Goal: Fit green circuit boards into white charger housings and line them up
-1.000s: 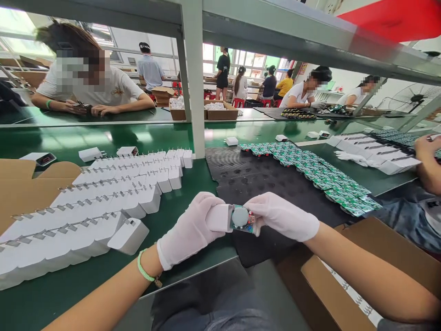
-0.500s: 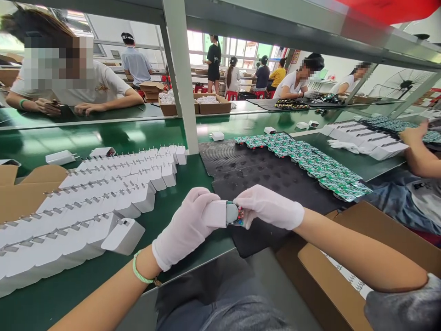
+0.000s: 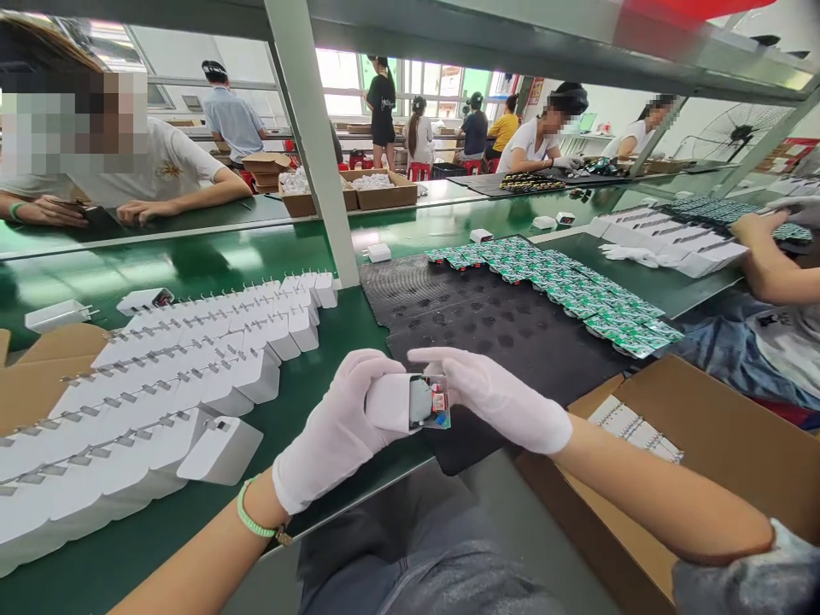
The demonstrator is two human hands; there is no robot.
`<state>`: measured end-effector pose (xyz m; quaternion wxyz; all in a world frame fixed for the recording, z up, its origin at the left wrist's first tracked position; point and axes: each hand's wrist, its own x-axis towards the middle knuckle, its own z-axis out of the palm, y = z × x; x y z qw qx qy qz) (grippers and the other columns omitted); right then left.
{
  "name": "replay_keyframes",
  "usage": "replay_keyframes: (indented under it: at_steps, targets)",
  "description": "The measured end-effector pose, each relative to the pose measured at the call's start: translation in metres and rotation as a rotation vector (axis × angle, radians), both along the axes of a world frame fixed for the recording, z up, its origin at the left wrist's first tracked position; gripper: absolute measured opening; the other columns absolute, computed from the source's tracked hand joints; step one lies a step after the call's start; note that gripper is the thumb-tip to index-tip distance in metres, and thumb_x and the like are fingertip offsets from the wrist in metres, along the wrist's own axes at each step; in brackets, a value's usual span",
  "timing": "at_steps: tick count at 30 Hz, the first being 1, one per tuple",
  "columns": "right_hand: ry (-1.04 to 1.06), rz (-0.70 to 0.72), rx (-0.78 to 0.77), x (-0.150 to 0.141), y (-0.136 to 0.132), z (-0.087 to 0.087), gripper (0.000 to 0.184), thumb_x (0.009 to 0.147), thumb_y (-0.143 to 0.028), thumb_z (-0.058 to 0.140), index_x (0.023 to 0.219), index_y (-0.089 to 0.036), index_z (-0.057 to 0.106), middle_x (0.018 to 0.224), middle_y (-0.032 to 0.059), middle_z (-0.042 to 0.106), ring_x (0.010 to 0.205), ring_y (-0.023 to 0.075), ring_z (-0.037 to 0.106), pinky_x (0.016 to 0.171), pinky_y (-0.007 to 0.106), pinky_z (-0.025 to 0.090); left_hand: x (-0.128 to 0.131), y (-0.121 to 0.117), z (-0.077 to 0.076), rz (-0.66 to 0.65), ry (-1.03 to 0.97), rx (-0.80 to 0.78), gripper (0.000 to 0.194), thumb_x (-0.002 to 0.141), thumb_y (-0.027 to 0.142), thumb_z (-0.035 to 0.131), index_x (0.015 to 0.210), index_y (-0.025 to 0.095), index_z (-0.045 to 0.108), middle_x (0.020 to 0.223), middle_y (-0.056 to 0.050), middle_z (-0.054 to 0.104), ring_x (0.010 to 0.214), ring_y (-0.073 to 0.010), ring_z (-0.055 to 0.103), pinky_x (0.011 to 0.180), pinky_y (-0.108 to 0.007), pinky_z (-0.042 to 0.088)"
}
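Both my hands wear white gloves and work together just above the green conveyor belt (image 3: 333, 333). My left hand (image 3: 333, 418) grips a white plastic charger casing (image 3: 389, 403) from the left. A small circuit board (image 3: 432, 403) with a round grey component sits at the casing's open end. My right hand (image 3: 493, 400) rests on the board with its fingers stretched across the top. The gloves hide parts of the casing and board. Many white charger bodies (image 3: 192, 376) stand in rows to the left of my left hand.
Green circuit boards (image 3: 544, 286) lie in rows on a black perforated mat (image 3: 493, 329) beyond my right hand. An open cardboard box (image 3: 705, 444) sits at the lower right. A co-worker's hand (image 3: 756, 239) is at the right, and a steel shelf post (image 3: 307, 145) rises ahead.
The circuit board has turned and sits deeper in the casing's open end. My right fingers now lie straighter over it. The whole scene has shifted left in view.
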<state>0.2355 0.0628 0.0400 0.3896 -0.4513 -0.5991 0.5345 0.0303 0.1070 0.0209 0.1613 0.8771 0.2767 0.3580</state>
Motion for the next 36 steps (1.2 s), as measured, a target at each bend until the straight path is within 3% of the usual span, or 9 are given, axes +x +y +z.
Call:
replay_keyframes:
  at_steps: [3,5,9,13,16,25,29,32,36]
  targets:
    - [-0.176,-0.141,0.373,-0.002,-0.011,-0.014,0.075,0.077,-0.064,0.063,0.136,-0.020,0.045,0.127,0.0123,0.053,0.108,0.0258,0.057,0.095,0.042,0.048,0.000,-0.002,0.002,-0.016,-0.032,-0.063,0.050,0.073,0.020,0.073,0.111,0.025,0.042,0.109,-0.003,0.047,0.098,-0.0166,0.055,0.088,-0.031,0.050]
    - [-0.293,-0.169,0.540,-0.004,-0.015,-0.021,0.086,0.068,-0.058,0.075,0.139,-0.021,0.043,0.140,0.0130,0.045,0.122,0.0302,0.050,0.102,0.043,0.044,0.000,-0.003,0.003,-0.031,-0.037,-0.087,0.050,0.073,0.020,0.074,0.111,0.024,0.042,0.109,-0.003,0.047,0.098,-0.0161,0.054,0.089,-0.030,0.049]
    - [-0.411,-0.182,0.532,-0.008,-0.019,-0.023,0.081,0.068,-0.038,0.081,0.139,-0.024,0.045,0.140,0.0092,0.051,0.125,0.0296,0.051,0.106,0.041,0.043,0.000,-0.004,0.003,-0.054,-0.049,-0.105,0.045,0.074,0.020,0.073,0.108,0.024,0.044,0.107,-0.003,0.047,0.096,-0.0155,0.054,0.086,-0.030,0.048]
    - [-0.264,-0.180,0.609,-0.013,-0.024,-0.020,0.070,0.070,-0.029,0.079,0.133,-0.024,0.050,0.137,0.0072,0.055,0.126,0.0272,0.051,0.107,0.039,0.042,-0.002,-0.004,0.003,-0.090,-0.066,-0.142,0.048,0.075,0.019,0.072,0.112,0.026,0.042,0.110,-0.003,0.046,0.098,-0.0155,0.053,0.087,-0.029,0.047]
    - [-0.190,-0.200,0.570,-0.016,-0.027,-0.017,0.061,0.073,-0.028,0.075,0.129,-0.024,0.052,0.132,0.0073,0.059,0.121,0.0264,0.056,0.103,0.040,0.046,-0.004,-0.003,0.003,-0.121,-0.069,-0.175,0.052,0.075,0.023,0.072,0.115,0.027,0.040,0.111,-0.003,0.045,0.098,-0.0156,0.053,0.088,-0.029,0.047]
    - [-0.345,-0.209,0.593,-0.018,-0.024,-0.011,0.062,0.070,-0.027,0.079,0.127,-0.024,0.055,0.126,0.0046,0.063,0.115,0.0242,0.060,0.102,0.035,0.048,-0.004,-0.002,0.001,-0.130,-0.081,-0.170,0.057,0.072,0.032,0.077,0.115,0.026,0.040,0.111,-0.003,0.046,0.098,-0.0169,0.053,0.087,-0.030,0.048]
    - [-0.397,-0.199,0.463,-0.020,-0.022,-0.020,0.086,0.063,-0.043,0.084,0.138,-0.028,0.046,0.139,0.0063,0.052,0.126,0.0315,0.051,0.106,0.044,0.043,-0.004,-0.002,0.002,-0.128,-0.070,-0.192,0.053,0.072,0.032,0.075,0.113,0.025,0.043,0.110,-0.003,0.047,0.097,-0.0172,0.054,0.088,-0.031,0.048]
    - [-0.235,-0.148,0.337,-0.022,-0.021,-0.031,0.107,0.058,-0.064,0.079,0.147,-0.026,0.032,0.146,0.0109,0.044,0.131,0.0354,0.043,0.110,0.051,0.035,-0.004,-0.002,0.002,-0.103,-0.058,-0.235,0.049,0.074,0.030,0.073,0.113,0.025,0.043,0.110,-0.004,0.049,0.096,-0.0175,0.056,0.086,-0.032,0.051]
    - [0.184,-0.050,0.124,-0.028,-0.021,-0.033,0.102,0.073,-0.072,0.060,0.150,-0.019,0.020,0.139,0.0157,0.050,0.124,0.0304,0.052,0.105,0.047,0.041,-0.004,-0.003,0.001,-0.096,-0.069,-0.223,0.052,0.074,0.029,0.075,0.114,0.027,0.042,0.113,-0.005,0.048,0.102,-0.0200,0.057,0.090,-0.035,0.052]
